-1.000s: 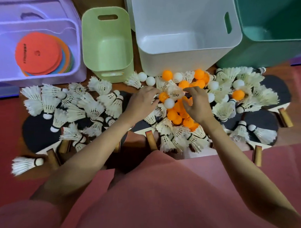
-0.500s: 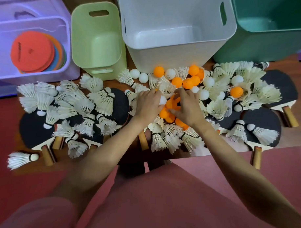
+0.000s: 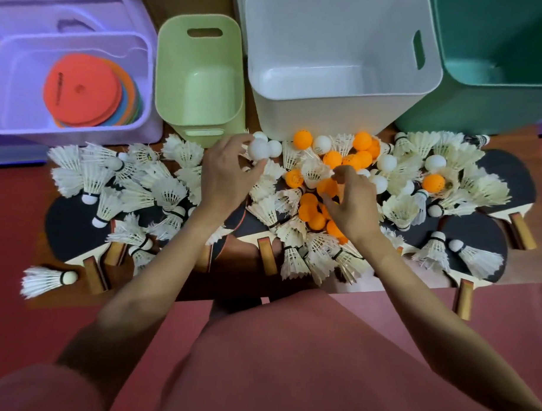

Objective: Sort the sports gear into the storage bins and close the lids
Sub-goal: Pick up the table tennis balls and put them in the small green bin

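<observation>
Right now the left hand pinches a white ball in its fingertips, just in front of the light green bin, close beside another white ball. The right hand has its fingers curled around an orange ball in the pile of orange balls and shuttlecocks lying over black paddles on the table. Coloured discs sit in the purple bin; the white bin stands beside the dark green bin.
</observation>
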`<state>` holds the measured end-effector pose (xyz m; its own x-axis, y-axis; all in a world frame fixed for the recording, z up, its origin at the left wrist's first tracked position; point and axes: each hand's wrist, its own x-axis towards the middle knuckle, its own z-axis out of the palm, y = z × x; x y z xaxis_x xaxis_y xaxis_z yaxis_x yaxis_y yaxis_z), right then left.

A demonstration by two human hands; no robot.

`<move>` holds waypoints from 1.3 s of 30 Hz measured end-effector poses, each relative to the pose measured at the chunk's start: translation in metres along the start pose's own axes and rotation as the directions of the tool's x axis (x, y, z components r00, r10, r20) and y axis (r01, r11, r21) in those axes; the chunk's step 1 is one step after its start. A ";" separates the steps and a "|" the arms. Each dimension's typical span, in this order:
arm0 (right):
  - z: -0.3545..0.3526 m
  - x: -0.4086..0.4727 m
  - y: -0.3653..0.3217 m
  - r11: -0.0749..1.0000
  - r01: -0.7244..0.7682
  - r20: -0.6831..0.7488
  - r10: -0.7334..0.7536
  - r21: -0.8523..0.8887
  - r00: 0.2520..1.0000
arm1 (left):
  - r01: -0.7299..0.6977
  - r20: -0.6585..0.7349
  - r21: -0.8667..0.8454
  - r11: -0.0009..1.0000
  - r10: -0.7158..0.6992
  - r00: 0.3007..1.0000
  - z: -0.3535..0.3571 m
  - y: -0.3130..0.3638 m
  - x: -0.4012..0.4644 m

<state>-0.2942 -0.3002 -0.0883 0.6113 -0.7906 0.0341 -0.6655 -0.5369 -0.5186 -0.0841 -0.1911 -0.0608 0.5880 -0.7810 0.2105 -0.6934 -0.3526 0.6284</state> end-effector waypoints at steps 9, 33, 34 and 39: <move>0.028 0.092 -0.124 0.932 0.323 -0.147 -0.301 0.162 0.942 | 0.207 -0.067 0.092 0.974 -0.202 0.977 -0.061 -0.067 0.075; 0.042 0.082 -0.025 0.983 -0.180 -0.201 0.169 -0.037 0.965 | -0.200 0.307 -0.036 0.979 0.202 0.930 0.017 -0.026 0.053; 0.040 0.085 -0.020 0.974 -0.218 -0.180 0.204 -0.058 0.962 | -0.198 0.327 -0.023 0.980 0.194 0.925 0.026 -0.020 0.055; 0.038 0.093 0.001 0.969 -0.208 -0.013 0.208 -0.135 0.978 | -0.176 0.365 0.046 0.983 0.148 0.919 0.069 0.002 0.065</move>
<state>-0.2214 -0.3633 -0.1181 0.4539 -0.8888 -0.0631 -0.8294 -0.3955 -0.3945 -0.0758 -0.2776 -0.0974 0.2860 -0.9581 0.0133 -0.8044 -0.2325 0.5467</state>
